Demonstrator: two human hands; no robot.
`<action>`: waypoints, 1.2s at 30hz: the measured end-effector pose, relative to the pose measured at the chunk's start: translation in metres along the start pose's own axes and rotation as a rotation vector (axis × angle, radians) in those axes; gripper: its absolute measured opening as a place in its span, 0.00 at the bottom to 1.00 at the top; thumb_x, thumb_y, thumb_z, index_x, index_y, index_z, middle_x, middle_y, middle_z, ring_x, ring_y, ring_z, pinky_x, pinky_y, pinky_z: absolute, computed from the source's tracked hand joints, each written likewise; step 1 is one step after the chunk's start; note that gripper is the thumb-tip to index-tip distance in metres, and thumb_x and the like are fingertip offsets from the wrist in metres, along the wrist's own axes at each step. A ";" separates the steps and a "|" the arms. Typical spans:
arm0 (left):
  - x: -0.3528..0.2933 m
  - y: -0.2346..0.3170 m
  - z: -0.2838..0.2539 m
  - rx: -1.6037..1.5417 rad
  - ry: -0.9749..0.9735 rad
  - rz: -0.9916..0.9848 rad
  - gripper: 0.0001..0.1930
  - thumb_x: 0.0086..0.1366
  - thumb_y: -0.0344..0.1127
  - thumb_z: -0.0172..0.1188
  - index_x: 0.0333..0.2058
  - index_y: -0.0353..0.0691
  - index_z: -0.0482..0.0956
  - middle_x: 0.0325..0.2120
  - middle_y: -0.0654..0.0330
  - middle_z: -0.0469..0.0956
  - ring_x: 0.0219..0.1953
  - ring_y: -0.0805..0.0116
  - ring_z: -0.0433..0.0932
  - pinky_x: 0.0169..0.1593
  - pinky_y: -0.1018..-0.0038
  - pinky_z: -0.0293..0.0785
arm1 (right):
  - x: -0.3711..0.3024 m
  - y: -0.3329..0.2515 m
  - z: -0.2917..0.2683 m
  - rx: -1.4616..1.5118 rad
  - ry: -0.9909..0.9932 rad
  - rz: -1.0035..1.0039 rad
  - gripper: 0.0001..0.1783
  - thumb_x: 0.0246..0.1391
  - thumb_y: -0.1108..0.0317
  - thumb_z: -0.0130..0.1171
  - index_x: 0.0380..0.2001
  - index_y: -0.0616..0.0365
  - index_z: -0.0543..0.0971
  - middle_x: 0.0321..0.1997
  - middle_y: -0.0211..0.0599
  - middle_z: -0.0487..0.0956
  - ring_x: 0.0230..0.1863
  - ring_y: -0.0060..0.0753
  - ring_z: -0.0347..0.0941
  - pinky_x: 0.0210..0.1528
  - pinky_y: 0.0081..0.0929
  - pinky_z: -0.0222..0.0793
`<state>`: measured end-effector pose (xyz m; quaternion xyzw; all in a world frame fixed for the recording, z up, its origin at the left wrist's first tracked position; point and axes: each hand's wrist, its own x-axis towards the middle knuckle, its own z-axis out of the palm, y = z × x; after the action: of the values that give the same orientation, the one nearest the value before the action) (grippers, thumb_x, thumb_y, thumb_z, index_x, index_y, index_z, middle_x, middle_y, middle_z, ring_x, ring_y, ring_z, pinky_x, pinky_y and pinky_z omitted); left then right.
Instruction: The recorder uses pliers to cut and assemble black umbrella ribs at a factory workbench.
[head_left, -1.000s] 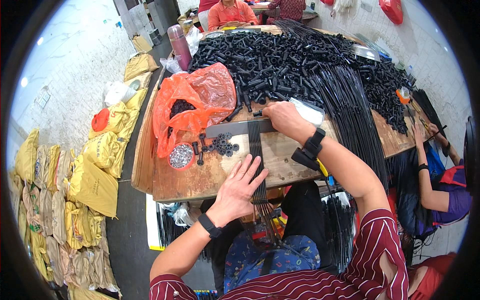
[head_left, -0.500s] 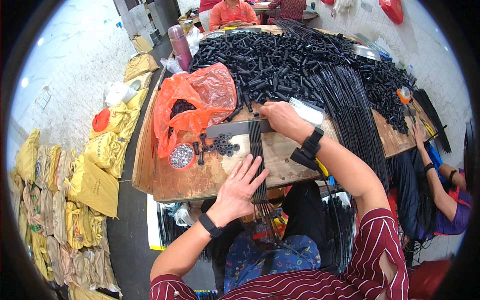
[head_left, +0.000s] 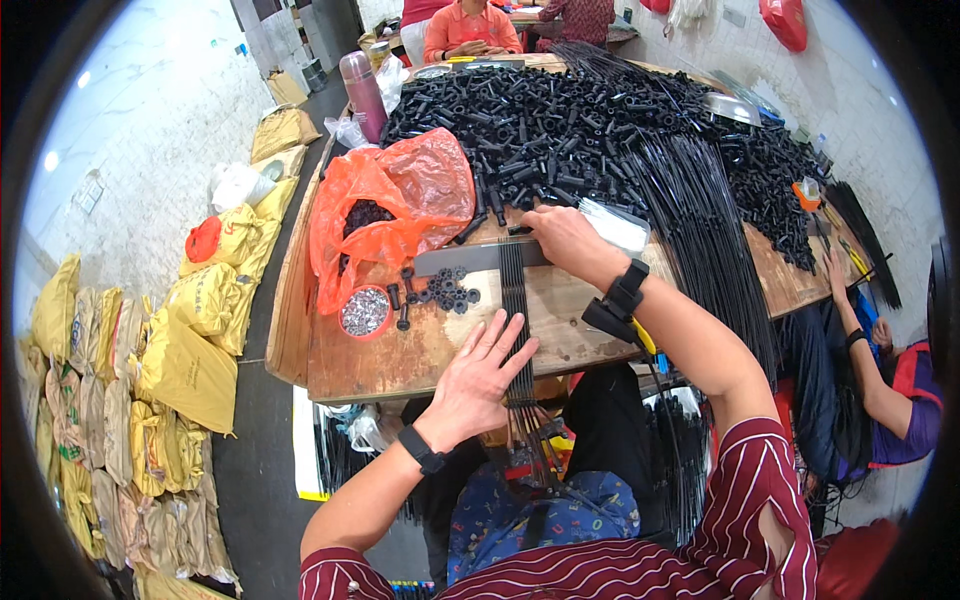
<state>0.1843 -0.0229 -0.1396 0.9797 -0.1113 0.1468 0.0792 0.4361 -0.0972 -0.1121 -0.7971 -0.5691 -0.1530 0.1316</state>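
My left hand (head_left: pixel 480 375) lies flat with fingers spread, its fingertips resting on a bundle of thin black cables (head_left: pixel 513 290). The cables run side by side over the table edge down toward my lap. Near their far ends my right hand (head_left: pixel 570 238) is closed, fingertips pinched together beside a small black piece (head_left: pixel 519 230); what lies between them is hidden. A flat grey metal strip (head_left: pixel 450 262) lies crosswise at the cables' far ends. Left of the cables are small black round parts (head_left: pixel 450 290) and a red tub of small silver pieces (head_left: pixel 365 312).
A heap of black tubular parts (head_left: pixel 560 120) covers the table's far side. An orange plastic bag (head_left: pixel 430 170) and a pink flask (head_left: pixel 362 97) stand left. More black cables (head_left: pixel 700 230) lie right. A co-worker's hand (head_left: pixel 836 270) rests at the right edge; another person (head_left: pixel 470 35) sits opposite.
My right hand's fingers have shifted slightly at the cables' far ends. My left hand stays in place. The co-worker at the right has moved an arm.
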 end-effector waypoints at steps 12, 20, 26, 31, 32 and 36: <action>0.008 -0.001 -0.003 -0.107 0.021 -0.037 0.45 0.46 0.63 0.63 0.58 0.40 0.65 0.62 0.46 0.55 0.66 0.45 0.49 0.67 0.57 0.47 | -0.043 0.076 -0.030 -0.122 -0.036 0.277 0.06 0.44 0.70 0.55 0.20 0.58 0.79 0.24 0.47 0.79 0.31 0.48 0.77 0.35 0.42 0.73; 0.008 0.004 -0.015 -0.103 -0.003 -0.007 0.47 0.46 0.58 0.66 0.61 0.41 0.60 0.63 0.47 0.54 0.67 0.47 0.48 0.67 0.54 0.44 | -0.049 0.063 -0.042 -0.111 0.072 0.323 0.06 0.53 0.69 0.51 0.29 0.58 0.76 0.26 0.48 0.77 0.33 0.48 0.76 0.36 0.43 0.69; 0.005 0.022 -0.026 -0.885 -0.041 -0.140 0.31 0.52 0.35 0.69 0.56 0.40 0.70 0.58 0.52 0.66 0.62 0.59 0.63 0.62 0.64 0.60 | -0.061 0.042 -0.081 0.063 0.212 0.196 0.06 0.51 0.72 0.53 0.31 0.61 0.78 0.29 0.47 0.78 0.35 0.49 0.76 0.38 0.40 0.70; 0.008 0.022 -0.021 -1.245 -0.111 -0.361 0.09 0.61 0.31 0.61 0.40 0.36 0.81 0.31 0.66 0.82 0.34 0.83 0.74 0.41 0.81 0.72 | -0.075 -0.011 -0.143 0.300 0.268 0.193 0.06 0.49 0.73 0.57 0.31 0.61 0.80 0.29 0.43 0.79 0.32 0.40 0.77 0.36 0.32 0.71; 0.007 0.021 -0.022 -1.242 -0.104 -0.367 0.09 0.61 0.31 0.61 0.40 0.36 0.81 0.31 0.66 0.82 0.34 0.83 0.74 0.41 0.81 0.72 | -0.079 -0.023 -0.155 0.427 0.216 0.207 0.07 0.48 0.73 0.58 0.32 0.61 0.80 0.28 0.41 0.79 0.30 0.35 0.76 0.35 0.29 0.70; 0.013 0.020 -0.037 -1.326 -0.027 -0.327 0.09 0.60 0.30 0.62 0.39 0.35 0.81 0.31 0.66 0.81 0.34 0.83 0.75 0.42 0.81 0.72 | -0.096 -0.066 -0.204 0.607 -0.013 0.224 0.07 0.46 0.74 0.61 0.32 0.60 0.81 0.28 0.35 0.79 0.27 0.24 0.75 0.32 0.22 0.70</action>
<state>0.1815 -0.0379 -0.0987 0.7301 -0.0294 0.0214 0.6824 0.3249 -0.2380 0.0400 -0.7801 -0.4982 0.0444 0.3757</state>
